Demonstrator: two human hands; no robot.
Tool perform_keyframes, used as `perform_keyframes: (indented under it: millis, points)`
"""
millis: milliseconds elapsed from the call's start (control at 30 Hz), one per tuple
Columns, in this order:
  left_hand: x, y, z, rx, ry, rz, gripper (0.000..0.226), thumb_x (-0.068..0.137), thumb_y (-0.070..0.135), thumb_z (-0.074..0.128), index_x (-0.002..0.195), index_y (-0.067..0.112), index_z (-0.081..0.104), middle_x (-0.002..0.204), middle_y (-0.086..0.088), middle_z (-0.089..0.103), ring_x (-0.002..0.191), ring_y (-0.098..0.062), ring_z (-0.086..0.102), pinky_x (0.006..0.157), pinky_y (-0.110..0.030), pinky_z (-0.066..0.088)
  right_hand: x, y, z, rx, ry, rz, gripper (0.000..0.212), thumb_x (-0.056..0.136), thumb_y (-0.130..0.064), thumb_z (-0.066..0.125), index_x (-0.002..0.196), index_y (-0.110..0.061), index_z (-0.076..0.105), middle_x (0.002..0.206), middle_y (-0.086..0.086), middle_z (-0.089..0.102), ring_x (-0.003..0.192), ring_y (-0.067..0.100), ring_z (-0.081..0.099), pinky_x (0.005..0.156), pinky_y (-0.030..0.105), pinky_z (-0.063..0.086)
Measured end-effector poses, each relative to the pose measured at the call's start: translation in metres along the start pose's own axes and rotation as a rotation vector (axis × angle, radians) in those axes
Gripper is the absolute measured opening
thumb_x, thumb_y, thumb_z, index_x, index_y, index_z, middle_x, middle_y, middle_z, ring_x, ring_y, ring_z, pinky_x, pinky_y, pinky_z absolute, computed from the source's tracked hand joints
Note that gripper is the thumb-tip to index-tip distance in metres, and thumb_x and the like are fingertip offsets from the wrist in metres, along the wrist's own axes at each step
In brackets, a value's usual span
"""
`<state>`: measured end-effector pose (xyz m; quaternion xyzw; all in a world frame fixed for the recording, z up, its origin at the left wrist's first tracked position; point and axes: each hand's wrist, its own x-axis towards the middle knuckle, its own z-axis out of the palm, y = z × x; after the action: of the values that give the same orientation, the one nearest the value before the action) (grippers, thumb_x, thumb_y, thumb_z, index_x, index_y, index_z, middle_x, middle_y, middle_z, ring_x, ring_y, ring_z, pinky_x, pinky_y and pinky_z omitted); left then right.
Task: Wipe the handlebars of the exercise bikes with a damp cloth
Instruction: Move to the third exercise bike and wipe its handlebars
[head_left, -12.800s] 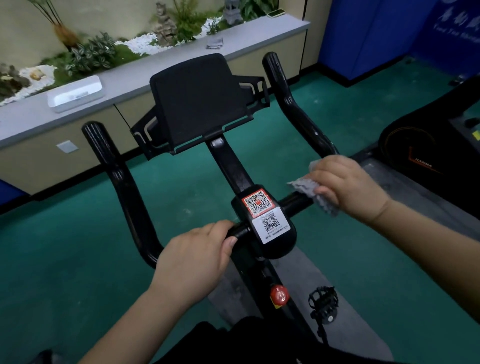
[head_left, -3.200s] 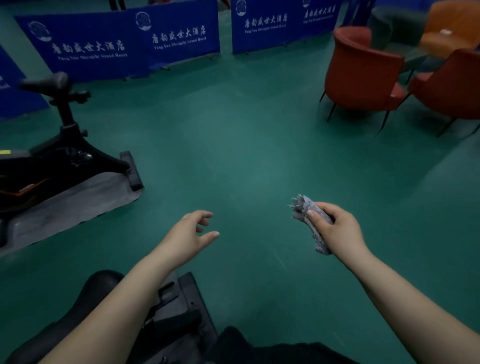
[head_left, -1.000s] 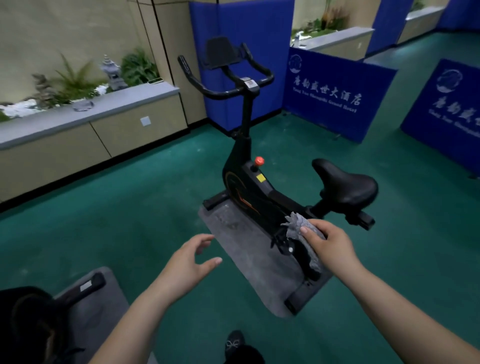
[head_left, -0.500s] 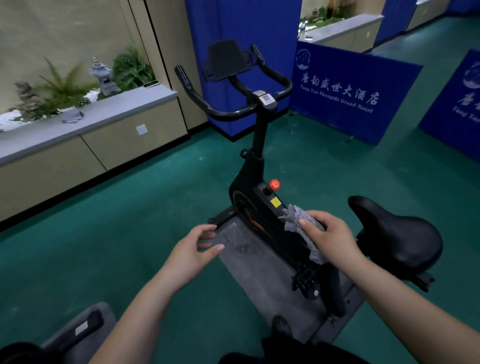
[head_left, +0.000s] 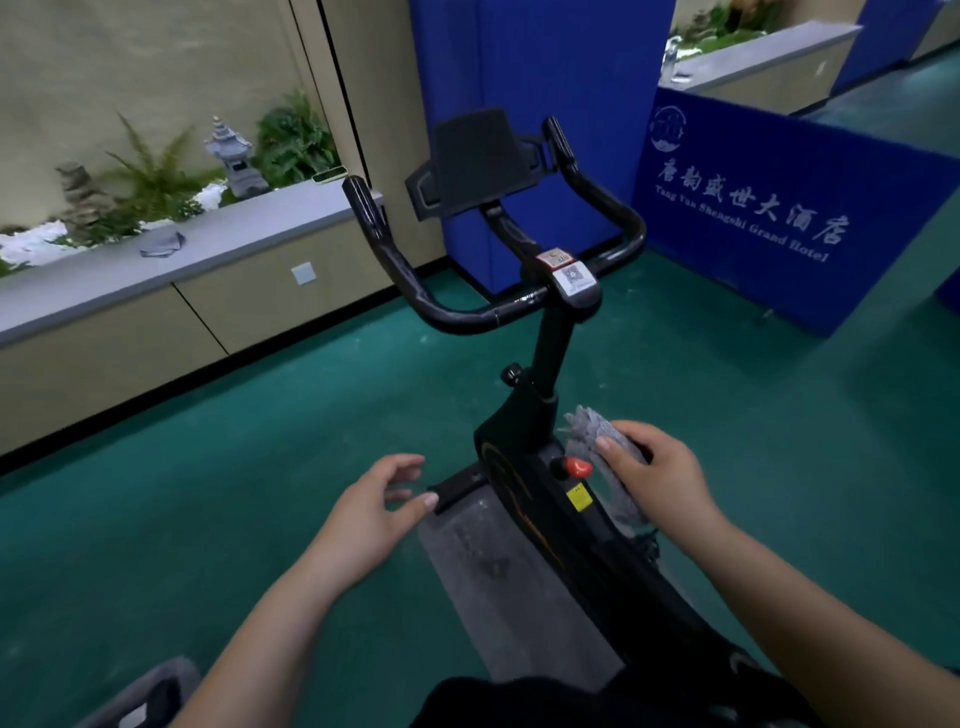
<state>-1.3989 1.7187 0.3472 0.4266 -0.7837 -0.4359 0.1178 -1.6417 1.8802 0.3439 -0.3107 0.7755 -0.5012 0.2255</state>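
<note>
A black exercise bike stands right in front of me on a grey mat. Its black handlebars curve up on both sides of a black tablet holder, well above and beyond both hands. My right hand grips a crumpled grey cloth over the bike's frame, beside the red knob. My left hand hovers left of the frame with relaxed fingers, holding nothing.
A long grey-topped ledge with plants, a stone lantern and a folded grey cloth runs along the left. Blue hotel-branded panels stand behind and right of the bike. Green floor surrounds the mat. Another mat's corner shows bottom left.
I have stepped closer to this second bike; its handlebars now loom larger and nearer, and the saddle has dropped out of view. Both hands have stayed raised, the cloth still in the right.
</note>
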Motion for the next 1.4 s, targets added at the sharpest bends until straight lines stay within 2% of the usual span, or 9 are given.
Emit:
perform_keyframes:
  millis: [100, 200, 367, 533, 600, 700, 867, 1167, 1400]
  points:
    - [0.032, 0.017, -0.013, 0.003, 0.064, 0.045, 0.037, 0.081, 0.022, 0.070, 0.112, 0.032, 0.053, 0.113, 0.009, 0.061, 0.101, -0.005, 0.059, 0.086, -0.021, 0.044, 0.042, -0.028, 0.005, 0.025, 0.008, -0.085, 0.015, 0.089, -0.025, 0.062, 0.086, -0.040, 0.063, 0.087, -0.018, 0.067, 0.075, -0.011, 0.060, 0.060, 0.007, 0.045]
    - [0.065, 0.029, -0.027, 0.041, 0.098, 0.104, 0.034, 0.082, 0.026, 0.068, 0.112, 0.036, 0.054, 0.113, 0.013, 0.060, 0.106, 0.000, 0.055, 0.090, -0.028, 0.048, 0.087, -0.056, 0.016, 0.016, 0.063, -0.181, 0.015, 0.086, -0.026, 0.065, 0.089, -0.039, 0.059, 0.091, -0.017, 0.065, 0.085, -0.006, 0.060, 0.070, 0.010, 0.045]
    - [0.123, 0.050, -0.051, 0.169, 0.214, 0.264, 0.025, 0.087, 0.028, 0.060, 0.111, 0.032, 0.058, 0.108, 0.019, 0.057, 0.108, -0.003, 0.050, 0.093, -0.026, 0.043, 0.152, -0.099, 0.056, -0.099, 0.065, -0.356, 0.021, 0.080, -0.024, 0.073, 0.090, -0.029, 0.054, 0.091, -0.015, 0.060, 0.084, -0.001, 0.057, 0.068, 0.008, 0.043]
    - [0.181, 0.073, -0.065, 0.298, 0.289, 0.441, 0.020, 0.088, 0.023, 0.059, 0.107, 0.025, 0.064, 0.103, 0.012, 0.058, 0.103, -0.009, 0.046, 0.090, -0.014, 0.028, 0.188, -0.088, 0.091, -0.495, -0.122, -0.461, 0.026, 0.079, -0.043, 0.069, 0.094, -0.024, 0.061, 0.095, -0.011, 0.062, 0.095, 0.012, 0.055, 0.095, 0.041, 0.040]
    - [0.198, 0.087, -0.064, 0.319, 0.250, 0.506, 0.021, 0.088, 0.025, 0.055, 0.106, 0.023, 0.066, 0.101, 0.012, 0.059, 0.102, -0.010, 0.046, 0.092, -0.012, 0.025, 0.192, -0.080, 0.090, -0.481, -0.146, -0.494, 0.029, 0.083, -0.049, 0.058, 0.100, -0.026, 0.065, 0.103, -0.012, 0.065, 0.103, 0.009, 0.057, 0.100, 0.044, 0.038]
    - [0.214, 0.106, -0.050, 0.382, 0.108, 0.583, 0.029, 0.087, 0.030, 0.048, 0.109, 0.021, 0.066, 0.106, 0.008, 0.064, 0.103, -0.014, 0.051, 0.094, -0.015, 0.028, 0.193, -0.077, 0.079, -0.290, -0.115, -0.554, 0.027, 0.092, -0.032, 0.051, 0.105, -0.016, 0.069, 0.111, -0.004, 0.065, 0.108, 0.006, 0.057, 0.098, 0.025, 0.042]
    - [0.226, 0.121, -0.016, 0.560, -0.169, 0.420, 0.045, 0.094, 0.047, 0.038, 0.130, 0.020, 0.044, 0.125, -0.004, 0.057, 0.111, -0.025, 0.051, 0.095, -0.037, 0.042, 0.219, -0.066, 0.040, -0.371, 0.242, -0.528, 0.018, 0.085, -0.006, 0.058, 0.098, -0.010, 0.069, 0.100, -0.002, 0.063, 0.098, 0.010, 0.055, 0.092, 0.015, 0.039]
    - [0.252, 0.161, 0.045, 0.636, -0.084, 0.342, 0.038, 0.093, 0.048, 0.039, 0.106, 0.013, 0.037, 0.108, -0.011, 0.050, 0.094, -0.033, 0.054, 0.066, -0.036, 0.033, 0.268, -0.042, 0.023, -0.365, 0.120, -0.600, 0.015, 0.086, -0.004, 0.058, 0.094, -0.008, 0.070, 0.101, 0.005, 0.063, 0.094, 0.021, 0.060, 0.087, 0.034, 0.048]
    - [0.224, 0.142, 0.003, 0.832, -0.211, 0.395, 0.035, 0.093, 0.043, 0.043, 0.119, 0.020, 0.035, 0.115, 0.000, 0.042, 0.099, -0.022, 0.050, 0.079, -0.034, 0.043, 0.271, -0.033, 0.028, -0.294, 0.131, -0.607, 0.018, 0.089, -0.007, 0.052, 0.101, -0.006, 0.065, 0.102, 0.005, 0.061, 0.097, 0.019, 0.056, 0.090, 0.027, 0.043]
